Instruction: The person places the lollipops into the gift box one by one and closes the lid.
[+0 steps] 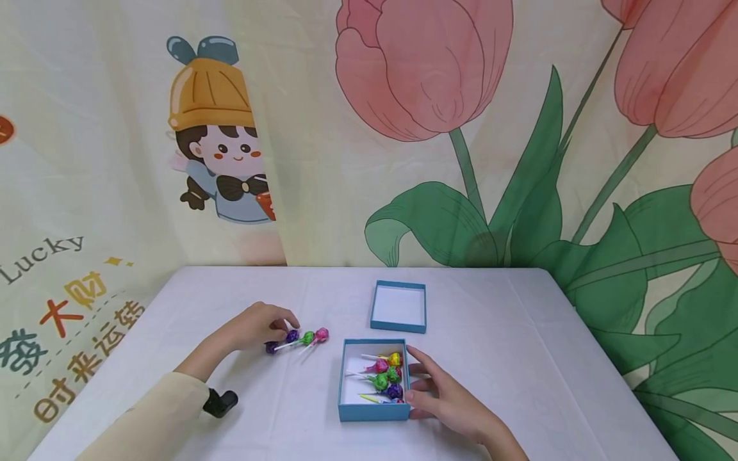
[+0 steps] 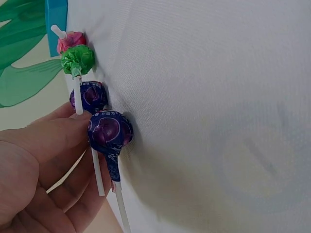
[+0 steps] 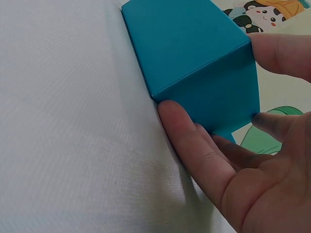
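Note:
My left hand point(image 1: 262, 325) is at a small group of wrapped lollipops on the white tablecloth. Its thumb and index finger pinch a purple lollipop point(image 2: 90, 96); a second purple lollipop point(image 2: 111, 131) sits close against the thumb. Just beyond are a green lollipop point(image 1: 308, 337) and a pink lollipop point(image 1: 322, 334). My right hand point(image 1: 441, 397) rests against the right side of a blue open box point(image 1: 373, 413), fingers spread along its wall and thumb at the rim. Inside, several lollipops point(image 1: 379, 382) lie in the right part, in yellow, pink, green and purple wrappers.
Behind the box lies a shallow blue lid point(image 1: 398, 331), its white inside facing up. A black wrist-camera mount point(image 1: 221, 403) sticks out from the left sleeve point(image 1: 155, 410). A curtain with printed tulips point(image 1: 426, 64) hangs beyond the table's far edge.

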Demonstrator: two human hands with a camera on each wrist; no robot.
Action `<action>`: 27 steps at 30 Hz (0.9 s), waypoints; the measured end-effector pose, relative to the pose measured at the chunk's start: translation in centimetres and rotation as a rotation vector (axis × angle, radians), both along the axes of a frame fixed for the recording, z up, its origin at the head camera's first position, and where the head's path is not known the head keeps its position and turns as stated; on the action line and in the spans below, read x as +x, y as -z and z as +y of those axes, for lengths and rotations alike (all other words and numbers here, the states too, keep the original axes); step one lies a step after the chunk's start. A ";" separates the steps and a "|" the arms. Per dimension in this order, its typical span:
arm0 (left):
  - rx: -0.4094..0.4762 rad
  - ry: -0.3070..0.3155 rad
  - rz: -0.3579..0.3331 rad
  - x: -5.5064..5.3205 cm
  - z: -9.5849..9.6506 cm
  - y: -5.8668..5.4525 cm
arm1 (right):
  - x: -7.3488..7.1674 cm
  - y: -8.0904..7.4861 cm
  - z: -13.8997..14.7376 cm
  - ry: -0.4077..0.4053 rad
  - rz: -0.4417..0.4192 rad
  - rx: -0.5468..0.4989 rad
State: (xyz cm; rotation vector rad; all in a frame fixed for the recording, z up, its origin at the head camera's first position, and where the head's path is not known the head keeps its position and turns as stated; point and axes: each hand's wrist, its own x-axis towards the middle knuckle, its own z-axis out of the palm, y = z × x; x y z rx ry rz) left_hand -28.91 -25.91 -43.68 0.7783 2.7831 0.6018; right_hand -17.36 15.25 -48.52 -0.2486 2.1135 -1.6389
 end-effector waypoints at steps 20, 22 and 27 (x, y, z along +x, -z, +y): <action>0.008 -0.010 0.079 0.5 0.6 -0.8 | 0.0 0.1 0.1 -0.008 0.005 -0.002; 0.026 -0.019 0.093 0.7 1.2 -1.2 | 0.0 0.0 0.0 -0.006 0.004 -0.002; 0.074 -0.017 0.132 1.9 3.6 -2.5 | 0.0 0.1 0.1 -0.004 0.006 -0.003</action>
